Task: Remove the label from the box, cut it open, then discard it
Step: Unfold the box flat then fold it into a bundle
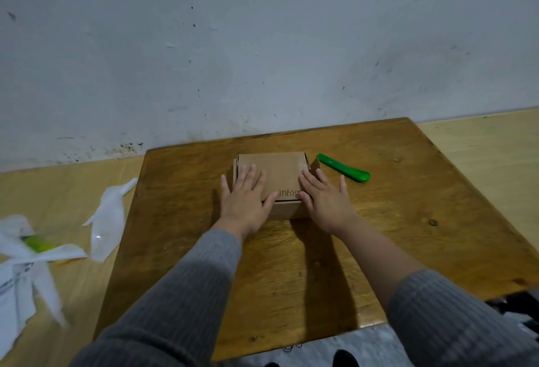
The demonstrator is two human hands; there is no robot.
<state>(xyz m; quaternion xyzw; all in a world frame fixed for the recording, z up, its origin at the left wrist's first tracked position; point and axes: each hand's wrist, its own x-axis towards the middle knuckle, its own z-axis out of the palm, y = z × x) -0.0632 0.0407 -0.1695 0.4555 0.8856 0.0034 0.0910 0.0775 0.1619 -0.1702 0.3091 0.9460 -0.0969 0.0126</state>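
The cardboard box (274,175) bears dark handwritten-style lettering near its front edge, upside down and partly covered, unreadable.

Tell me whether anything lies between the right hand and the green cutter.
Nothing visible does. The right hand rests on the box, and only bare table separates it from the green cutter.

Grey ribbed knit sleeves (186,288) are worn on both arms; right sleeve (455,317) is pushed up the forearm.

Plain rm: scuffed wall (262,46), wooden table (379,221).
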